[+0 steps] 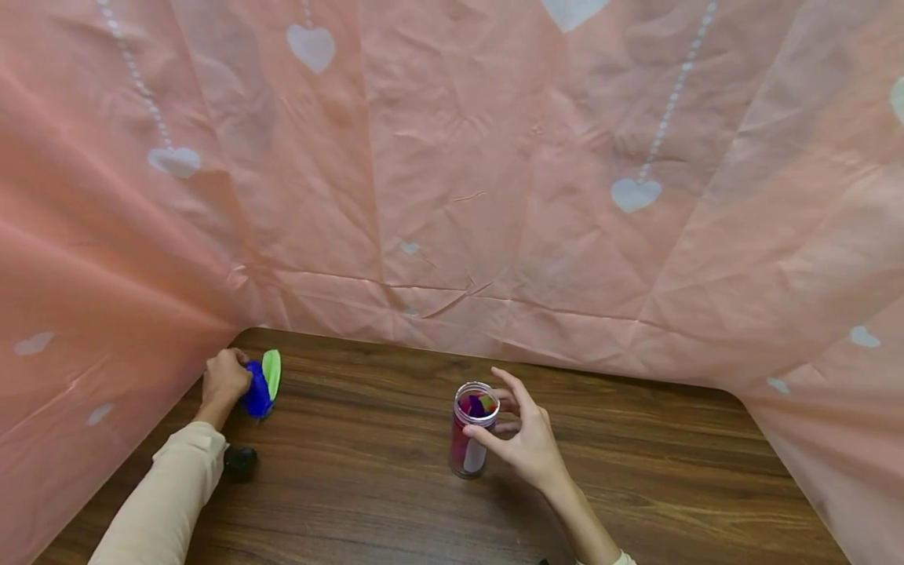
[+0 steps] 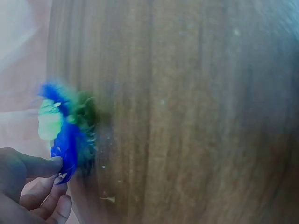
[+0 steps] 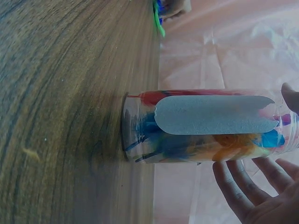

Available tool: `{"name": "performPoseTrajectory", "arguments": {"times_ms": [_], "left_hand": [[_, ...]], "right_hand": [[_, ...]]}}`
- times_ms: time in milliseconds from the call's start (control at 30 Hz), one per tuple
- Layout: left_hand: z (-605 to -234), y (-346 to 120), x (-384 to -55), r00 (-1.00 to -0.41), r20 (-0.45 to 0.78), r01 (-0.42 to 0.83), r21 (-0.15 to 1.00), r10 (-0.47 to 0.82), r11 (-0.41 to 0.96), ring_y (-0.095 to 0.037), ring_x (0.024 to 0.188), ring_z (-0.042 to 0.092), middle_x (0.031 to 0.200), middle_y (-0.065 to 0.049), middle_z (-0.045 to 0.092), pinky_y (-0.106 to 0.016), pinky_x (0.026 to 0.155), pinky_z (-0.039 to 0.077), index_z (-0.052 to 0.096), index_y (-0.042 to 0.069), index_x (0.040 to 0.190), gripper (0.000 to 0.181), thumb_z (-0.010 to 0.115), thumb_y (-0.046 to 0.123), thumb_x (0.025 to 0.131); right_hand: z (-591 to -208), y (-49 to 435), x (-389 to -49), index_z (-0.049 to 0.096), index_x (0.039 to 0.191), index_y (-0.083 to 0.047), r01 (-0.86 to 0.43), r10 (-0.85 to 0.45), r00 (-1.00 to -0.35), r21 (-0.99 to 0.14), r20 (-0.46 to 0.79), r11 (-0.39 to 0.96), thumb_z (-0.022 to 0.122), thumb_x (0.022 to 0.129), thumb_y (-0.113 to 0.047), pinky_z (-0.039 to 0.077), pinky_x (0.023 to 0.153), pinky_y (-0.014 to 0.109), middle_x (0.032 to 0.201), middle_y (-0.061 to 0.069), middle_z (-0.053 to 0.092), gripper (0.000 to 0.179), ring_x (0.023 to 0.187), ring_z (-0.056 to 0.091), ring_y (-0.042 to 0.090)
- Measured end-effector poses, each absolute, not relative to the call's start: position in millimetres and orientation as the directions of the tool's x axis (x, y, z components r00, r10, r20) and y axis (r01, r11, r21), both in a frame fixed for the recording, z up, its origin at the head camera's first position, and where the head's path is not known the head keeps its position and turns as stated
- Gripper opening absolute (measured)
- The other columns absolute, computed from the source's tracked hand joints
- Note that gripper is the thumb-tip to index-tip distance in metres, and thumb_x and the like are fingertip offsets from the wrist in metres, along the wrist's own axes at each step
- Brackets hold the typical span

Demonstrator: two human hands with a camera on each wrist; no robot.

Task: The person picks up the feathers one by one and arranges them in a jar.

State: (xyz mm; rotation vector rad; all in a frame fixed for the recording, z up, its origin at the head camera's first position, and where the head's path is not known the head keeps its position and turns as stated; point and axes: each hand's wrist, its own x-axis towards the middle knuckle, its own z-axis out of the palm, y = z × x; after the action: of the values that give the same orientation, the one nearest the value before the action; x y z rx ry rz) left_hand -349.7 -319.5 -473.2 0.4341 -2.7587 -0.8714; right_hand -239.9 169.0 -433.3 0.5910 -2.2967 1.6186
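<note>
At the table's far left, my left hand pinches a blue feather between thumb and fingers; the left wrist view shows the blue feather close up. Right beside it is a bright green feather; whether the hand holds that one too is unclear. A clear, lidless jar stands upright near the middle, filled with colourful feathers and bearing a pale label. My right hand is spread loosely about the jar's upper part, thumb in front, index finger raised; firm contact does not show.
The wooden table meets a pink curtain printed with hearts along its back and both sides. A dark rounded item shows beside the left sleeve.
</note>
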Motion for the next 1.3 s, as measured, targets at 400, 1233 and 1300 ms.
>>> {"name": "performPoseTrajectory", "arguments": {"times_ms": [400,1233,1300], "left_hand": [[-458,-322,-348,-0.908,0.179,-0.152,0.699,-0.378,0.698,-0.059,0.110,0.053,0.095,-0.032,0.070,-0.062,0.101,0.043,0.070,-0.017,0.094,0.018,0.066,-0.001,0.086],[-403,-304,-348,-0.913,0.103,-0.078,0.906,-0.396,0.416,0.001,0.054,0.060,0.062,0.018,0.062,-0.018,0.052,0.053,0.068,-0.010,0.099,0.015,0.075,-0.002,0.088],[-399,-301,-348,-0.930,0.093,-0.045,0.931,-0.355,0.362,0.001,0.056,0.062,0.064,0.018,0.063,-0.019,0.055,0.057,0.066,-0.010,0.100,0.013,0.073,-0.004,0.090]], "right_hand": [[-434,169,-240,0.048,0.148,-0.007,-0.484,-0.172,-0.875,-0.827,0.452,0.288,0.091,0.079,-0.008,0.062,0.072,0.030,0.112,0.013,0.074,0.081,0.096,0.073,0.032],[-433,167,-241,0.049,0.148,-0.006,-0.461,-0.155,-0.887,-0.841,0.435,0.281,0.091,0.078,-0.007,0.062,0.072,0.029,0.112,0.015,0.074,0.082,0.096,0.073,0.034],[-433,167,-242,0.049,0.148,-0.006,-0.464,-0.155,-0.886,-0.840,0.438,0.282,0.091,0.078,-0.007,0.062,0.072,0.029,0.112,0.014,0.074,0.082,0.096,0.073,0.033]]}}
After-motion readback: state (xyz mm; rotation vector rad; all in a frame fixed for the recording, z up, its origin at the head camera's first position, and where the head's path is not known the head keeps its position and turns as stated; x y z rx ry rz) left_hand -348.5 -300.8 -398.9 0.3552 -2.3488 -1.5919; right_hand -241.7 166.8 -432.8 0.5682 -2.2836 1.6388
